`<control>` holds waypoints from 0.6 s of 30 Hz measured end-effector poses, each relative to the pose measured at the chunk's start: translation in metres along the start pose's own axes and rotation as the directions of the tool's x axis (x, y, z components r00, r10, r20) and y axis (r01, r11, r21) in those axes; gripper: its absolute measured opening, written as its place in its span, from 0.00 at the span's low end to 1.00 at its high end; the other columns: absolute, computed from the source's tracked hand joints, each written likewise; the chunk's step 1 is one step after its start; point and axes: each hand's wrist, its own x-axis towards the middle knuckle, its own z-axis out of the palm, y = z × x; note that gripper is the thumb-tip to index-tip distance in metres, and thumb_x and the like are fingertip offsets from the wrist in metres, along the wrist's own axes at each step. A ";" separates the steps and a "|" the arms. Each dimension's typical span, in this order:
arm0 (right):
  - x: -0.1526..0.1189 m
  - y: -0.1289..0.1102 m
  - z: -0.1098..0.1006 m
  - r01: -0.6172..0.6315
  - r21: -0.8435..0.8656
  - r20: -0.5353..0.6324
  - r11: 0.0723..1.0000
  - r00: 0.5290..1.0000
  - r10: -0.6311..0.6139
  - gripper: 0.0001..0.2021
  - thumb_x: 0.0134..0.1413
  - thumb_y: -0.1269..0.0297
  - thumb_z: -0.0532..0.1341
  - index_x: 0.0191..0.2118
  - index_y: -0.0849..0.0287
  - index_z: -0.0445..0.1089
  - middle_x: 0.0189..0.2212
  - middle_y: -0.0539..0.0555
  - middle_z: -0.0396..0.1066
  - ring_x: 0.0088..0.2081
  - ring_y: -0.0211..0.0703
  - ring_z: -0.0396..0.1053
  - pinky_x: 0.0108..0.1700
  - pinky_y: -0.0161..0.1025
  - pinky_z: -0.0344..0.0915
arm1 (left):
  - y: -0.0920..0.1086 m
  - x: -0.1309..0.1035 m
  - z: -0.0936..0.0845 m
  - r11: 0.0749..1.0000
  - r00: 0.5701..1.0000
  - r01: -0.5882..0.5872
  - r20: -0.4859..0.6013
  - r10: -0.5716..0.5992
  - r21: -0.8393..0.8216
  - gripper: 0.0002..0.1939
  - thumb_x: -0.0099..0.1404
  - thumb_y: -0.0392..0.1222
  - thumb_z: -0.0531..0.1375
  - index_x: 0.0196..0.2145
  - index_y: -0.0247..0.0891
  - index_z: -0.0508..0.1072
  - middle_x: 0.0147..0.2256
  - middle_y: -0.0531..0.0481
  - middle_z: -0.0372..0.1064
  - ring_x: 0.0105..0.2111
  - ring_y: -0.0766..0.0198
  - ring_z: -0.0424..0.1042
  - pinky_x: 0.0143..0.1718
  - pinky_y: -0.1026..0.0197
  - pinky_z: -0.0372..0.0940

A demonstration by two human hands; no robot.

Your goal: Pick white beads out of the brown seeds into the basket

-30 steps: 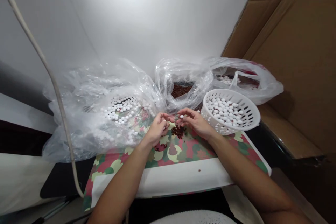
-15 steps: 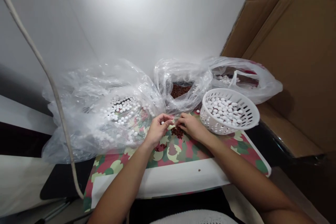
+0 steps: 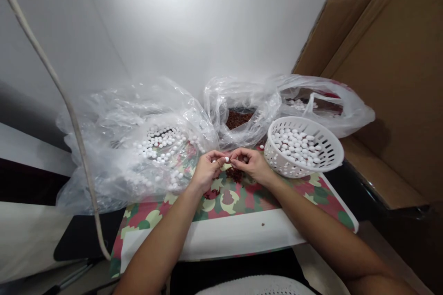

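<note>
Between my two hands a small white ball (image 3: 227,159) shows at the fingertips. My left hand (image 3: 207,168) pinches it between thumb and finger, and another bit of white shows within those fingers. Thumb and fingers of my right hand (image 3: 252,164) are pressed together at the ball's right side; what they hold is too small to name. Just below the hands lies a pile of small dark red pieces (image 3: 234,175), with a smaller pile (image 3: 212,193) to its left. A white slotted basket (image 3: 330,152) of white-topped pieces (image 3: 297,146) stands right of my right hand.
At the left, a large clear plastic bag (image 3: 114,147) holds many white balls (image 3: 162,140). Behind my hands an open bag (image 3: 221,101) contains red-brown pieces (image 3: 238,119). Another bag (image 3: 356,110) lies behind the basket. Cardboard (image 3: 387,55) stands at right; a pale cable (image 3: 74,124) hangs at left.
My right hand has turned and risen slightly from the dark red pile, its fingertips now meeting the white ball. The ball shows more clearly at my left fingertips.
</note>
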 end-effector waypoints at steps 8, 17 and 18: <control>-0.004 -0.007 0.004 -0.006 -0.072 -0.086 0.997 0.996 -0.001 0.20 0.50 0.49 0.60 0.35 0.65 0.69 0.21 0.49 0.58 0.23 0.26 0.47 0.25 0.27 0.44 | -0.002 -0.001 0.001 1.000 0.998 -0.003 -0.059 0.004 0.027 0.33 0.38 0.58 0.75 0.30 0.30 0.68 0.22 0.49 0.59 0.14 0.76 0.46 0.12 0.72 0.38; 0.000 -0.010 0.001 0.078 0.078 0.019 0.994 0.997 -0.080 0.17 0.55 0.54 0.56 0.44 0.63 0.64 0.33 0.52 0.65 0.28 0.26 0.57 0.31 0.27 0.54 | 0.005 -0.002 0.009 0.999 0.999 -0.026 0.038 0.028 -0.043 0.27 0.51 0.57 0.69 0.34 0.34 0.62 0.24 0.51 0.57 0.16 0.75 0.45 0.13 0.74 0.39; 0.002 -0.008 0.000 0.028 0.184 0.003 0.982 1.000 -0.029 0.18 0.55 0.54 0.56 0.44 0.63 0.61 0.33 0.52 0.65 0.26 0.26 0.55 0.28 0.27 0.53 | 0.008 -0.003 0.010 0.997 1.000 -0.020 0.019 0.022 -0.075 0.25 0.52 0.55 0.68 0.35 0.35 0.61 0.26 0.49 0.59 0.17 0.74 0.47 0.13 0.74 0.40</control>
